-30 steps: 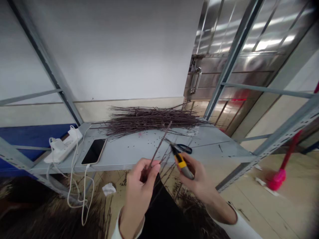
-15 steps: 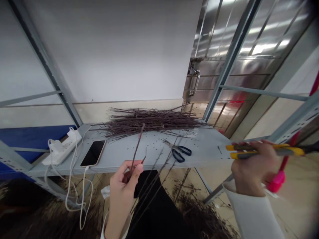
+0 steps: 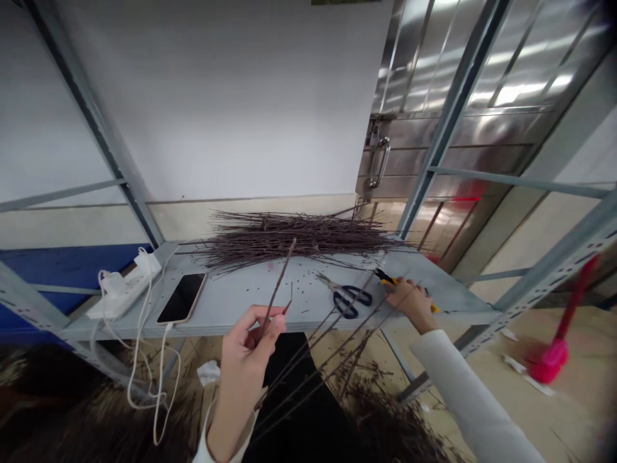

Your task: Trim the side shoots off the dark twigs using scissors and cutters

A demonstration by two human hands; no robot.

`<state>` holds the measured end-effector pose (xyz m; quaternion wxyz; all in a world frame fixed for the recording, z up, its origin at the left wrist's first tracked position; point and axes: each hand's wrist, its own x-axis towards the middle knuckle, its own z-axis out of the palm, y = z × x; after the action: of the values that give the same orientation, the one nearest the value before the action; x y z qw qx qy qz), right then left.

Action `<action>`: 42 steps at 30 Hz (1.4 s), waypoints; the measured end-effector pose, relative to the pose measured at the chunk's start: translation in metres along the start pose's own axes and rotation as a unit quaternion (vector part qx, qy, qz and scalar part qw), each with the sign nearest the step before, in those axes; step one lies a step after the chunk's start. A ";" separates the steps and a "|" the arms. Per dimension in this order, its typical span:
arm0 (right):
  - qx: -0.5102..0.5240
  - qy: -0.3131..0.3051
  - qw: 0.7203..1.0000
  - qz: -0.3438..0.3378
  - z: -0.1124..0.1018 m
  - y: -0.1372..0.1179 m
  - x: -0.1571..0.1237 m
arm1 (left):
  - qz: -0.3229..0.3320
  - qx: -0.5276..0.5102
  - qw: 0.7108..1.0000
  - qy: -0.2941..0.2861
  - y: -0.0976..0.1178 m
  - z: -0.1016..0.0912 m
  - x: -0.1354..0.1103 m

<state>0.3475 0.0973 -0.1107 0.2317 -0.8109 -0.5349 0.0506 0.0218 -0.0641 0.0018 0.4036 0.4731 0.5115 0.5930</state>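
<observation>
My left hand (image 3: 255,344) pinches a thin brown twig (image 3: 279,283) between thumb and fingers, with a short side shoot; it points up over the front edge of the shelf (image 3: 226,302). At the right part of the shelf, my right hand (image 3: 409,301) is closed over yellow-handled pliers (image 3: 385,278), their black jaws pointing left and the handles mostly under my palm. Left of the pliers lie scissors (image 3: 346,299) with dark blue handles. Several long twigs (image 3: 308,373) slant up from my lap, passing in front of the scissors.
A big pile of twigs (image 3: 294,238) lies along the back of the shelf. At left are a phone (image 3: 182,299) on a white cable and a power strip (image 3: 128,286). Metal uprights (image 3: 436,135) frame both sides. Cut twigs (image 3: 395,411) litter the floor.
My right hand has moved left from beyond the shelf's right end, bringing the pliers down to the shelf, jaws now turned left. My left hand still holds the twig, shifted slightly right in view.
</observation>
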 end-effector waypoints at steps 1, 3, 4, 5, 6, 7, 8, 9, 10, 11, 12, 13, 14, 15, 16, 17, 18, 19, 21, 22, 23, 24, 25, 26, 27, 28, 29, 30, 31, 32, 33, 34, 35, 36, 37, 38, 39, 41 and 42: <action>-0.020 0.005 1.000 -0.014 0.002 -0.002 0.004 | 0.000 -0.002 1.000 0.001 0.000 0.001 0.000; -0.048 0.020 0.998 -0.047 0.004 -0.006 0.012 | -0.006 -0.009 1.000 0.005 0.001 0.002 0.001; -0.056 0.030 0.996 -0.066 0.004 -0.009 0.014 | -0.010 -0.012 1.000 0.010 0.001 0.004 0.001; -0.060 0.040 0.994 -0.085 0.005 -0.012 0.016 | -0.013 -0.013 1.000 0.014 0.001 0.005 0.002; -0.060 0.048 0.991 -0.108 0.006 -0.015 0.015 | -0.015 -0.013 1.000 0.017 0.000 0.005 0.002; -0.057 0.050 0.988 -0.136 0.007 -0.019 0.013 | -0.017 -0.013 1.000 0.019 0.000 0.006 0.003; -0.051 0.044 0.984 -0.167 0.008 -0.023 0.009 | -0.019 -0.012 1.000 0.020 -0.001 0.007 0.004; -0.044 0.031 0.978 -0.201 0.010 -0.027 0.003 | -0.020 -0.012 1.000 0.019 -0.001 0.007 0.004; -0.037 0.014 0.971 -0.235 0.013 -0.030 -0.004 | -0.021 -0.011 1.000 0.018 -0.002 0.008 0.005; -0.031 -0.005 0.963 -0.267 0.015 -0.033 -0.011 | -0.020 -0.011 1.000 0.016 -0.002 0.008 0.005; -0.027 -0.021 0.956 -0.291 0.018 -0.036 -0.018 | -0.020 -0.010 1.000 0.015 -0.003 0.008 0.005; -0.024 -0.033 0.951 -0.307 0.020 -0.038 -0.024 | -0.019 -0.009 1.000 0.015 -0.003 0.008 0.006; -0.022 -0.042 0.948 -0.316 0.021 -0.039 -0.029 | -0.017 -0.008 1.000 0.016 -0.003 0.008 0.006; -0.019 -0.048 0.946 -0.320 0.022 -0.041 -0.032 | -0.017 -0.008 1.000 0.017 -0.003 0.008 0.006; -0.014 -0.054 0.945 -0.323 0.023 -0.042 -0.034 | -0.018 -0.008 1.000 0.017 -0.002 0.008 0.006; -0.006 -0.062 0.943 -0.327 0.022 -0.043 -0.034 | -0.019 -0.009 1.000 0.016 -0.002 0.008 0.005; 0.004 -0.072 0.941 -0.331 0.021 -0.044 -0.032 | -0.021 -0.011 1.000 0.015 -0.001 0.008 0.005; 0.017 -0.084 0.938 -0.335 0.020 -0.044 -0.031 | -0.022 -0.013 1.000 0.013 0.000 0.008 0.005; 0.048 -0.106 0.934 -0.338 0.017 -0.046 -0.027 | -0.030 -0.014 0.999 0.009 0.002 0.007 0.005; 0.066 -0.114 0.933 -0.335 0.016 -0.047 -0.026 | -0.033 -0.013 0.999 0.008 0.003 0.006 0.004; 0.084 -0.119 0.932 -0.331 0.015 -0.048 -0.025 | -0.036 -0.012 0.999 0.008 0.004 0.006 0.004; 0.105 -0.121 0.932 -0.326 0.014 -0.049 -0.025 | -0.038 -0.010 0.999 0.008 0.004 0.005 0.004; 0.127 -0.122 0.931 -0.320 0.013 -0.051 -0.026 | -0.039 -0.009 0.999 0.009 0.004 0.005 0.004; 0.150 -0.124 0.929 -0.314 0.011 -0.053 -0.028 | -0.039 -0.008 0.999 0.009 0.004 0.004 0.004; 0.174 -0.129 0.926 -0.308 0.009 -0.056 -0.031 | -0.039 -0.007 0.999 0.009 0.003 0.004 0.004; 0.201 -0.139 0.920 -0.305 0.007 -0.059 -0.034 | -0.038 -0.007 0.999 0.008 0.003 0.004 0.004; 0.227 -0.151 0.913 -0.304 0.004 -0.062 -0.039 | -0.037 -0.006 0.999 0.005 0.002 0.003 0.004; 0.256 -0.167 0.902 -0.306 -0.001 -0.066 -0.044 | -0.035 -0.005 0.999 0.001 0.002 0.003 0.004; 0.291 -0.190 0.884 -0.312 -0.006 -0.070 -0.050 | -0.033 -0.004 0.999 -0.003 0.002 0.003 0.004; 0.329 -0.219 0.861 -0.321 -0.011 -0.074 -0.056 | -0.031 -0.003 1.000 -0.005 0.002 0.003 0.004; 0.367 -0.250 0.833 -0.331 -0.018 -0.078 -0.064 | -0.029 -0.001 1.000 -0.005 0.002 0.003 0.004; 0.399 -0.283 0.804 -0.339 -0.024 -0.082 -0.071 | -0.029 0.001 1.000 -0.005 0.003 0.003 0.004; 0.423 -0.317 0.776 -0.344 -0.031 -0.085 -0.078 | -0.028 0.004 1.000 -0.005 0.004 0.003 0.004; 0.440 -0.349 0.752 -0.345 -0.038 -0.087 -0.085 | -0.026 0.008 1.000 -0.007 0.005 0.003 0.004; 0.445 -0.378 0.735 -0.346 -0.043 -0.089 -0.090 | -0.024 0.013 1.000 -0.012 0.007 0.002 0.004; 0.447 -0.402 0.721 -0.345 -0.048 -0.090 -0.093 | -0.020 0.019 0.999 -0.016 0.008 0.001 0.003; 0.451 -0.420 0.708 -0.345 -0.051 -0.090 -0.095 | -0.017 0.023 0.999 -0.020 0.009 0.000 0.002; 0.463 -0.437 0.689 -0.346 -0.052 -0.087 -0.093 | -0.015 0.028 0.999 -0.020 0.012 -0.002 0.000; 0.469 -0.435 0.688 -0.344 -0.051 -0.085 -0.090 | -0.017 0.028 0.999 -0.020 0.013 -0.002 -0.001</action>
<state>0.2550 0.0283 -0.0443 0.3243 -0.2431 -0.7234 0.5589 0.0198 -0.0671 0.0146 0.4103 0.4874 0.5273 0.5622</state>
